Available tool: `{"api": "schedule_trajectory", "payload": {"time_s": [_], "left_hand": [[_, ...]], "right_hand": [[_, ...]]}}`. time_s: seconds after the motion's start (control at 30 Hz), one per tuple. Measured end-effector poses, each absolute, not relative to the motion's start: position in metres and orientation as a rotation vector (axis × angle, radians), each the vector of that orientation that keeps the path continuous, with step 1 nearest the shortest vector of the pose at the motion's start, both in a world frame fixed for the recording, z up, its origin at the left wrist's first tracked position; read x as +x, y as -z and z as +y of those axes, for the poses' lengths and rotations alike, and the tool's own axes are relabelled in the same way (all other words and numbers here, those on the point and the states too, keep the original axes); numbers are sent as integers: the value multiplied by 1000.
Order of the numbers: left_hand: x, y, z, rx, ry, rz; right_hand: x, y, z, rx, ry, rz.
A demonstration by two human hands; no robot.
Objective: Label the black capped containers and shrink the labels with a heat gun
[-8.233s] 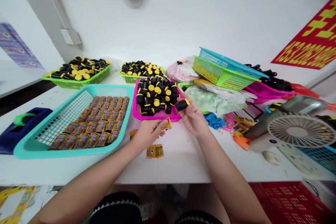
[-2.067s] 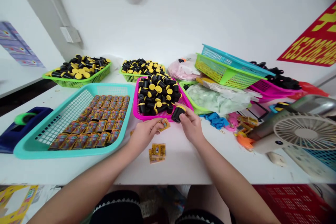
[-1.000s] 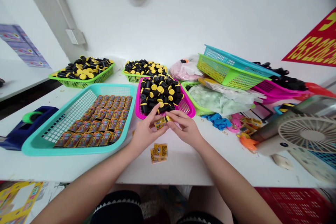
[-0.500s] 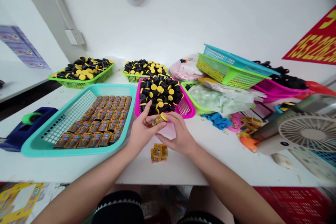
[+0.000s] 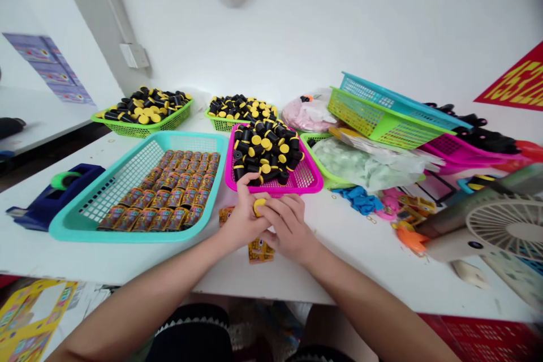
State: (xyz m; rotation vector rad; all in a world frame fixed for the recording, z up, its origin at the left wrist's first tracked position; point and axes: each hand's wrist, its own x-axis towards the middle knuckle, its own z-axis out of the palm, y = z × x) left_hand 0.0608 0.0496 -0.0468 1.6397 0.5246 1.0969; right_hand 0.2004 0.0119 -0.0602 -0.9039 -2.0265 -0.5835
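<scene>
Between my two hands is a small canister with a yellow cap [image 5: 259,207]; its body is mostly hidden by my fingers. My left hand [image 5: 242,220] is closed around it, the index finger raised. From the other side, my right hand [image 5: 288,225] wraps its fingers over the canister. Just below my hands lie a few printed orange-yellow labels [image 5: 261,252] on the white table, and another label [image 5: 225,214] shows beside my left hand. Behind them, a magenta basket [image 5: 311,182] holds a heap of black canisters with yellow caps [image 5: 265,153].
A turquoise basket [image 5: 63,233] with rows of label-wrapped canisters [image 5: 169,198] stands left, beside a blue tape dispenser [image 5: 57,198]. Green baskets [image 5: 165,122] of canisters sit behind. At right are stacked baskets [image 5: 377,119], blue balloon-like pieces [image 5: 360,199] and a fan [image 5: 509,229].
My hands have closed together around the canister, my right fingers now covering its side. A label now shows beside my left hand. The view has shifted slightly left.
</scene>
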Motion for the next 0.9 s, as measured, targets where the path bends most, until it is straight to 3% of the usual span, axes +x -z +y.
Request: {"api": "schedule_trajectory", "payload": {"time_s": [0.17,0.4,0.6,0.77,0.9], "left_hand": [[58,45,50,1659,-1035,424],[40,36,56,1700,-583,163],[34,21,40,2041,-1099,627],[-37,-13,39,2307,-1204,1049],[-100,-39,88,2328,-937,1425]], "right_hand": [[211,58,12,-814,648,-2074],[218,53,7,-642,620,-2133],[226,57,16,-648,528,-1973],[252,43,46,-1133,276,-1772],[263,25,101,-1855,-112,-1914]]}}
